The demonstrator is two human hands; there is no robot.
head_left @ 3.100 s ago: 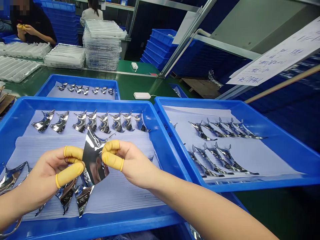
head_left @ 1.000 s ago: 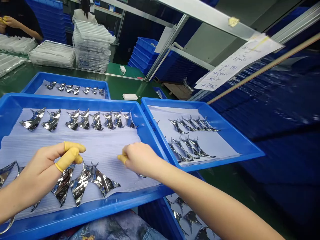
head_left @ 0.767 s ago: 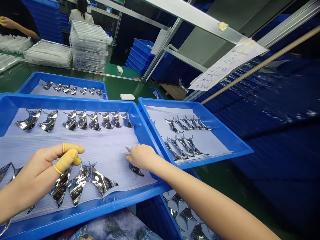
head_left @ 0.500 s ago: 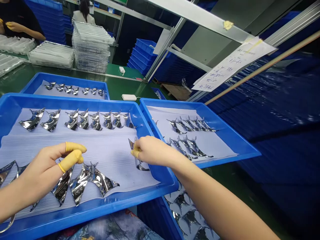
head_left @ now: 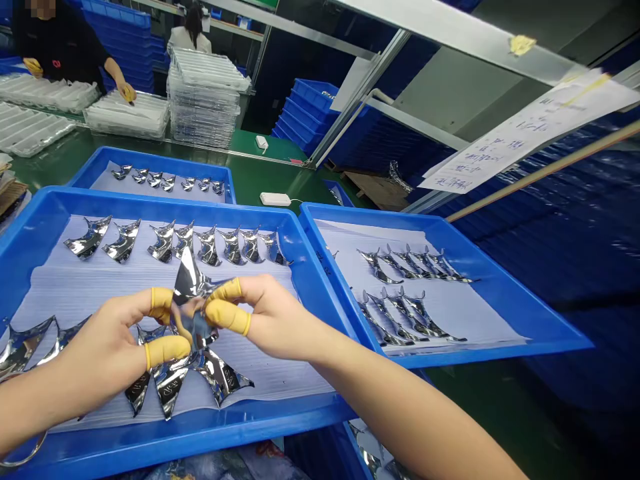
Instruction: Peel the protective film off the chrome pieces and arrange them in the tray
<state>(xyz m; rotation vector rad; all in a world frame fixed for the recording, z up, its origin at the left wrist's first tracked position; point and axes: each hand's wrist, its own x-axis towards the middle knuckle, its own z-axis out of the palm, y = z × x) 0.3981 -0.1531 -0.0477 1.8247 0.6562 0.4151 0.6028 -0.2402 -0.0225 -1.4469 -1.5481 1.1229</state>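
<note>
A shiny, curved chrome piece [head_left: 189,283] with pointed corners is held up between both hands above the near blue tray [head_left: 280,417]. My left hand [head_left: 135,333] pinches its left side with yellow-capped finger and thumb. On its right side my right hand [head_left: 260,313] has a pinch grip, also in yellow finger cots. Below the hands, larger chrome pieces [head_left: 225,380] lie along the tray's near side, partly covered by my left hand. A row of similar chrome pieces [head_left: 233,245] runs along the far side on white paper.
To the right, a second blue tray [head_left: 545,337] holds two rows of chrome pieces. Behind is another blue tray [head_left: 100,159] with small pieces. Stacked clear plastic trays [head_left: 205,100] stand further back, near a co-worker [head_left: 65,47]. A metal frame [head_left: 450,40] crosses overhead.
My right hand has brought the chrome piece from the tray's right side leftward and up to my left hand, which now grips it too. The co-worker's hand has reached onto a plastic tray.
</note>
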